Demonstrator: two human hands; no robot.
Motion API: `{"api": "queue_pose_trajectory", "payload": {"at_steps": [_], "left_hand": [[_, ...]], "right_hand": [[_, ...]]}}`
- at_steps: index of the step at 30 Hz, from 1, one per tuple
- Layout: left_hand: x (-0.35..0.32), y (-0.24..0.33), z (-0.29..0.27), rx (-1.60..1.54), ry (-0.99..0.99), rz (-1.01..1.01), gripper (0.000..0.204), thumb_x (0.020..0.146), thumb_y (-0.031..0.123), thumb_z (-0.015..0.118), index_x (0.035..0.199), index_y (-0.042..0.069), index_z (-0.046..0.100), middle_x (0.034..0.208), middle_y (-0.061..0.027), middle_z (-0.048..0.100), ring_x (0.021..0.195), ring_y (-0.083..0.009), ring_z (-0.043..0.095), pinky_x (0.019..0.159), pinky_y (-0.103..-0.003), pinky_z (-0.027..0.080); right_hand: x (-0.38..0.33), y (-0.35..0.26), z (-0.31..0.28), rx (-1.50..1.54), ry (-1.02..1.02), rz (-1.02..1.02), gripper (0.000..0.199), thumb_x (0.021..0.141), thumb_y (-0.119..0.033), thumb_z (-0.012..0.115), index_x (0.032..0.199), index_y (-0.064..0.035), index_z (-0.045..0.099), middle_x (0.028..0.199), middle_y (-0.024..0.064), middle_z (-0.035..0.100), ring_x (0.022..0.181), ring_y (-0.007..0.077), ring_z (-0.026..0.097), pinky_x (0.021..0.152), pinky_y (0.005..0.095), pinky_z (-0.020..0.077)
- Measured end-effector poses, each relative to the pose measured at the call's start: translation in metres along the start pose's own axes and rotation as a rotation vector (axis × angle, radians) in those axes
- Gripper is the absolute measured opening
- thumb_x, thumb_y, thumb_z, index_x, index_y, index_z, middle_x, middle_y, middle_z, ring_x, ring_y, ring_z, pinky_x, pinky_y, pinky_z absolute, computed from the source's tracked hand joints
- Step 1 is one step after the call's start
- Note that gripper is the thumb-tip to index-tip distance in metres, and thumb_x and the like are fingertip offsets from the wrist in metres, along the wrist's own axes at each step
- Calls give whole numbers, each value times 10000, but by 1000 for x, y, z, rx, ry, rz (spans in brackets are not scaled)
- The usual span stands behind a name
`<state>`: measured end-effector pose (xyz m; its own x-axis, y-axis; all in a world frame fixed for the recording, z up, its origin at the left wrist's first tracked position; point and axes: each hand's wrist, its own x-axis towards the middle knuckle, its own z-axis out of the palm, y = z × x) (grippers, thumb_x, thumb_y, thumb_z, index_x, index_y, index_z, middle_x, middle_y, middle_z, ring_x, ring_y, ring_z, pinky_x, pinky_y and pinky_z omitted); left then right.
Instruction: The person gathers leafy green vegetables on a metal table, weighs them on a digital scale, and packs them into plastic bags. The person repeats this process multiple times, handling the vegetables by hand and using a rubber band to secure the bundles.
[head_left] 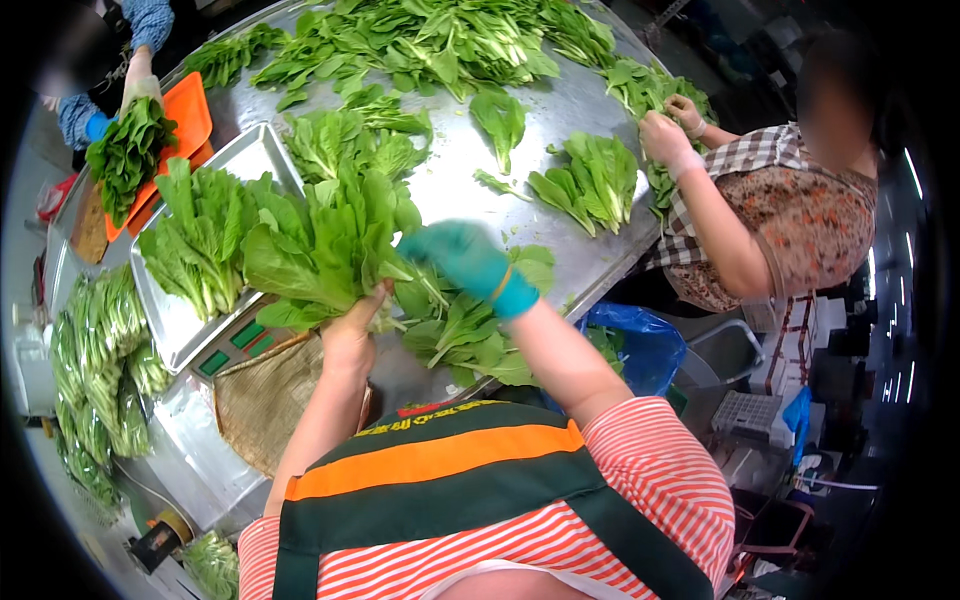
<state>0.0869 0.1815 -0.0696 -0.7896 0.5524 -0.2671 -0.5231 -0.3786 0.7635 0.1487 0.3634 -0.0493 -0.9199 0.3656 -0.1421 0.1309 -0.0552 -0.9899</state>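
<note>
My bare left hand (349,338) is closed round the stems of a bunch of leafy greens (325,245), whose broad leaves fan upward. Close to the right side of that bunch is my right hand (465,265), in a teal glove with a tan band at the wrist. Motion smears its fingers, so whether they grip anything is unclear. Loose greens (465,332) lie on the metal table beneath my right hand. Left of the held bunch, another bunch of greens (198,235) rests in a metal tray (160,325) on a scale with green displays (232,346).
A large heap of greens (420,45) covers the far side of the metal table (450,150). Bagged greens (100,350) are at left, by an orange basket (187,115). A co-worker (745,200) handles greens at right; another person's gloved hand (140,85) holds greens at far left.
</note>
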Motion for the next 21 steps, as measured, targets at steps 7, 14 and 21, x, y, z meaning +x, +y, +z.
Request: {"api": "queue_pose_trajectory", "payload": {"at_steps": [7,14,21], "left_hand": [[-2,14,18,269,-143,56,299,768,-39,603,1056,6,537,965,-81,594,893,-196,582,851,-352,464],[-2,10,2,210,-72,54,313,775,-29,591,1078,4,515,989,-92,579,902,-217,579,875,-368,455],[-3,12,8,-180,-69,-167,252,813,19,589,1057,-11,531,992,-111,578,947,-232,572,924,-390,445]], "right_hand": [[108,100,-177,-1113,877,20,309,739,-307,677,844,-23,616,865,165,640,728,301,609,693,411,484],[111,70,-158,-13,589,174,227,836,-224,567,913,-20,628,769,71,637,532,141,563,495,278,457],[33,25,-56,518,232,15,355,921,-309,506,1105,-15,580,815,48,628,575,92,522,517,213,433]]}}
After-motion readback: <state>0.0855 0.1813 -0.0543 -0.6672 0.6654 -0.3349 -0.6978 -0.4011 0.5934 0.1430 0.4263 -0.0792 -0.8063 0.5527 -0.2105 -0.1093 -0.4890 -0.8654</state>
